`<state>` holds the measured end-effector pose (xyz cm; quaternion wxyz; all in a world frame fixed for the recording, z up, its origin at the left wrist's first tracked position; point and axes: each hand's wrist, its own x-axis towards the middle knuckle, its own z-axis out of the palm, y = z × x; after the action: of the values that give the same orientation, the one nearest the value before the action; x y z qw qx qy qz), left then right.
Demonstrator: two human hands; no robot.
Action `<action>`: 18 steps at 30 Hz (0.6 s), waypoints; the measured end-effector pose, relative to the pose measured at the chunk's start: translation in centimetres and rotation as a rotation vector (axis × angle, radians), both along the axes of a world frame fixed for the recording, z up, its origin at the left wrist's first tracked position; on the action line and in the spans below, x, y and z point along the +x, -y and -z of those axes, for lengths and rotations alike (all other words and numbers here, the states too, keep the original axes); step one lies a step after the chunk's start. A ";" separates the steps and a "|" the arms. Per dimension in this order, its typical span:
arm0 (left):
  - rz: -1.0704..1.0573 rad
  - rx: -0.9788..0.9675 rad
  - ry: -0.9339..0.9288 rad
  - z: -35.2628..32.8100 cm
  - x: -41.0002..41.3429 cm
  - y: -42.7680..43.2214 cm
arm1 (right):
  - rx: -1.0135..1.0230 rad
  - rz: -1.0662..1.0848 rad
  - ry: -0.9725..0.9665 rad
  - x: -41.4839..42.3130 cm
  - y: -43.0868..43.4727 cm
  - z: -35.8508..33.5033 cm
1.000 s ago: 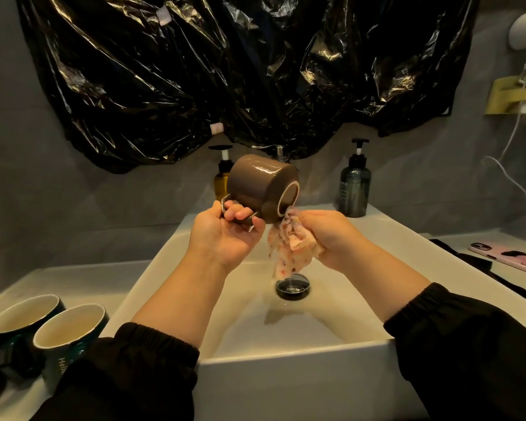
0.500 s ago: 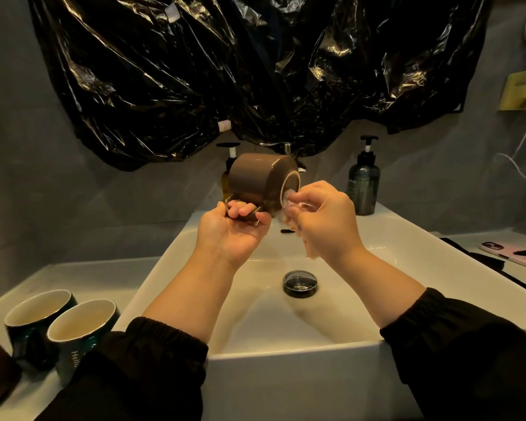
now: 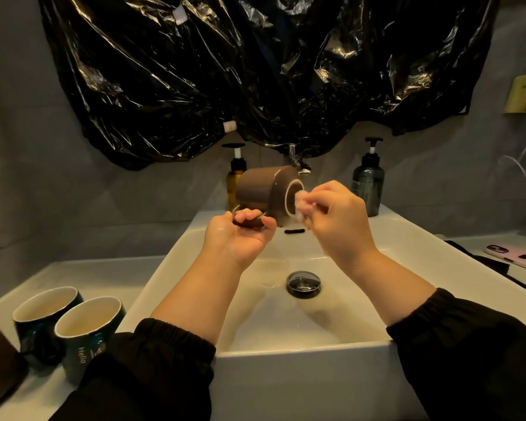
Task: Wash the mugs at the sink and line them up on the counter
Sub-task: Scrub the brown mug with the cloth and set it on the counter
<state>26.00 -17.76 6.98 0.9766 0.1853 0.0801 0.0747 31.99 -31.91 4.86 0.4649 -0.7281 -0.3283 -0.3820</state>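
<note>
We're mid-scrub: left grip [image 3: 237,238] holds the mug [image 3: 261,192] tipped sideways just above it, mouth facing the right grip [image 3: 337,220], which pinches a cloth [image 3: 300,205] at the rim, maybe inside. Next we'd rinse, then park it on the worktop [image 3: 88,268] left of both.

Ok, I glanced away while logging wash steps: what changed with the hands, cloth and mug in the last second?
The right hand rose and brought the cloth, which had hung loose below the brown mug, bunched up to the mug's mouth. The left hand still grips the handle, mug on its side over the sink. The two dark mugs stay on the counter.
</note>
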 end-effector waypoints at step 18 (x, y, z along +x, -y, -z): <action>-0.008 -0.153 -0.018 -0.4 -0.5 -0.9 | -0.255 0.047 0.174 0.5 -1.2 0.8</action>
<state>25.51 -16.90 7.37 0.9868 0.1106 0.0951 0.0708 32.52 -30.68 4.06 0.3296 -0.7529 -0.3960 -0.4095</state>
